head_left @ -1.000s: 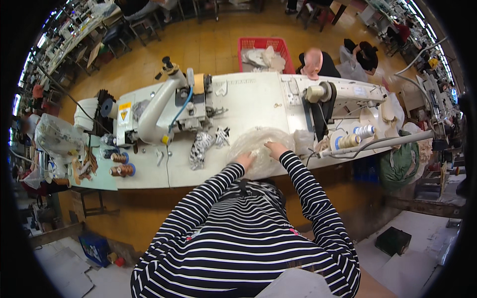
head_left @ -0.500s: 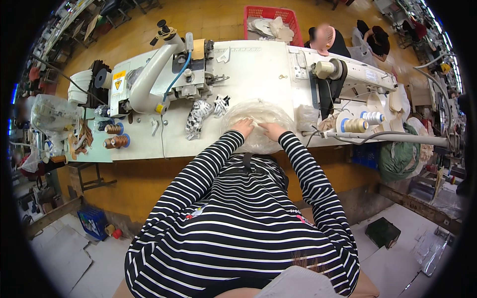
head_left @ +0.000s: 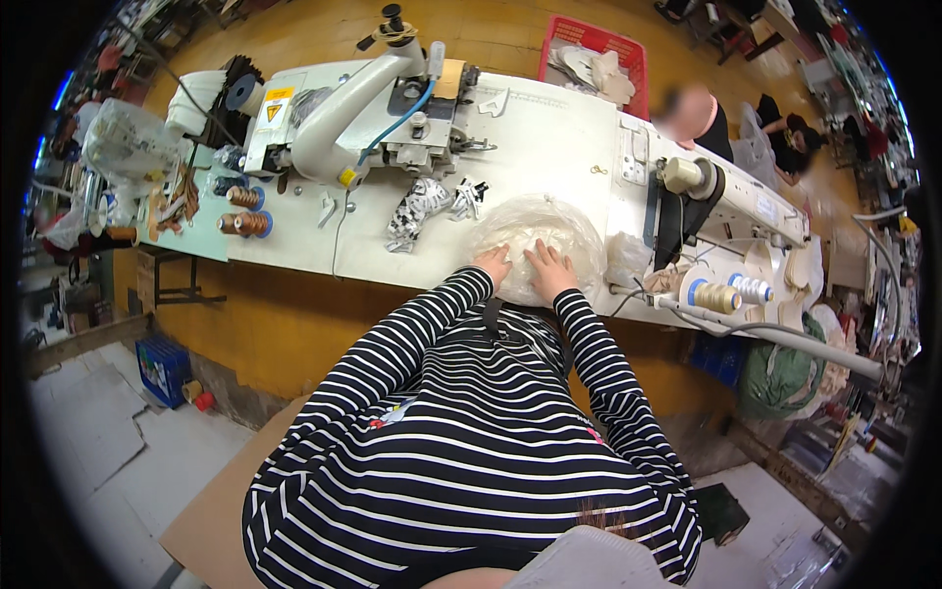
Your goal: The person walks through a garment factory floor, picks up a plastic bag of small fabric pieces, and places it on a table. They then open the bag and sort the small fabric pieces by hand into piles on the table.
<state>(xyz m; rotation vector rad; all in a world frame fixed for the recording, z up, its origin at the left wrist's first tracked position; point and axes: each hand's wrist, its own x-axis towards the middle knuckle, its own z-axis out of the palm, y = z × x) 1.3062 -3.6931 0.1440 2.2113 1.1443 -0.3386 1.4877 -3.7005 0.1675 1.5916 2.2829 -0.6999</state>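
1. Single view: a head-worn fisheye camera looking steeply down and forward over the wearer's striped torso (head_left: pixel 461 442).
2. The white table (head_left: pixel 549 147) lies at arm's reach, upper centre, running left to right.
3. Straight edges bend near the dark circular rim; workshop floor (head_left: pixel 108 442) fills the periphery.
4. No second view overlaps.

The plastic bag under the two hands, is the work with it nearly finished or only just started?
Probably early. Both hands, left hand and right hand, lie flat on the clear plastic bag of pale pieces at the white table's near edge. Nothing from it visibly lies under either sewing machine. Patterned scraps lie beside it. The bag looks full, so most seems left.
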